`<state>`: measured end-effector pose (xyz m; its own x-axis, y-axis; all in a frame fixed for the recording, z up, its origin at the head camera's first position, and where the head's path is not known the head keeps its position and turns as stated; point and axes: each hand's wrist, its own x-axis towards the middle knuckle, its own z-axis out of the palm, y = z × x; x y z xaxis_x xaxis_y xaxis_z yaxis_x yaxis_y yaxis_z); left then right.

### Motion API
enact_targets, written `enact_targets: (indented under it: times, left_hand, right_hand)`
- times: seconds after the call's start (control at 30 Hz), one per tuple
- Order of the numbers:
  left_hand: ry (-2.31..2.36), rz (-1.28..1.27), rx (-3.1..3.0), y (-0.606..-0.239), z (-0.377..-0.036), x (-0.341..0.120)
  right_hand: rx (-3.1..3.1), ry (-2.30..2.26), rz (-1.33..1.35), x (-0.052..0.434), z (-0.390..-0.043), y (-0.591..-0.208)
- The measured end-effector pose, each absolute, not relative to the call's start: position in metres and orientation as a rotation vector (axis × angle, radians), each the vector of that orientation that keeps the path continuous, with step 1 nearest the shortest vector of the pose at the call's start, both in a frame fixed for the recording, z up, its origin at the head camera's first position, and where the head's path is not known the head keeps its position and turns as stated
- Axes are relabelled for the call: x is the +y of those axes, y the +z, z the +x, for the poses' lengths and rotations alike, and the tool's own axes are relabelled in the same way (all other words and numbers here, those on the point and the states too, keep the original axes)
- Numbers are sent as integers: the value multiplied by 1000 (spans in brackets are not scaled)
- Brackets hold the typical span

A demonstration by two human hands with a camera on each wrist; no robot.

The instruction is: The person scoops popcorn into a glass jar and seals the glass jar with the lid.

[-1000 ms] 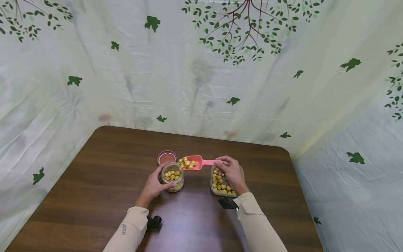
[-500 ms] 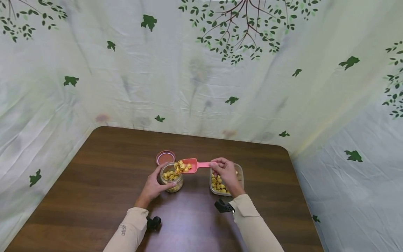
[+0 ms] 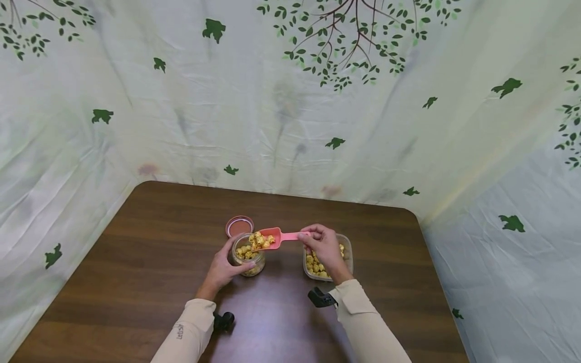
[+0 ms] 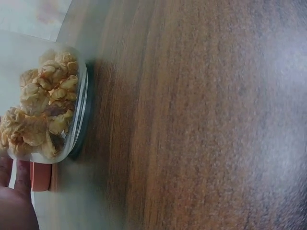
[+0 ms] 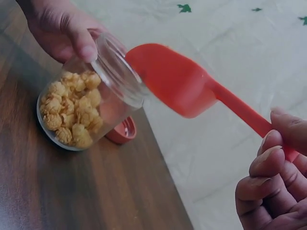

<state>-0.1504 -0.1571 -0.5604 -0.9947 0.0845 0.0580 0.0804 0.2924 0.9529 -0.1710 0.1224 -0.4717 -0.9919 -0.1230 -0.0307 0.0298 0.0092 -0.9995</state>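
My left hand (image 3: 222, 269) grips a clear glass jar (image 5: 60, 117) partly filled with golden popcorn (image 5: 72, 108), thumb on the near side. Between the thumb and fingers of my right hand (image 3: 324, 247) is the handle of a red-pink scoop (image 3: 276, 236). Popcorn lies in the scoop's bowl, whose front end is over the jar's mouth. In the right wrist view the underside of the scoop shows beside the jar's rim. The left wrist view shows the jar's base close up, with fingers (image 4: 21, 179) beside it.
A clear rectangular container (image 3: 348, 254) holding more popcorn stands on the right, below my right hand. Behind the jar a red lid (image 3: 239, 226) lies on the brown wooden table (image 3: 181, 217). A leaf-patterned white curtain (image 3: 290, 116) hangs around the table.
The right hand has moved left with the scoop, bringing its popcorn from the jar's edge to over the mouth. The left hand and jar have hardly moved.
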Motion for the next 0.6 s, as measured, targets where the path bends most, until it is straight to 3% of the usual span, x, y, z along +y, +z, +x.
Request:
enact_targets:
  times: [0.6]
  left_hand:
    - [1857,169,2530,-563,-151,-156]
  right_hand:
    - [2330,-1984,-205,113,-166,-453]
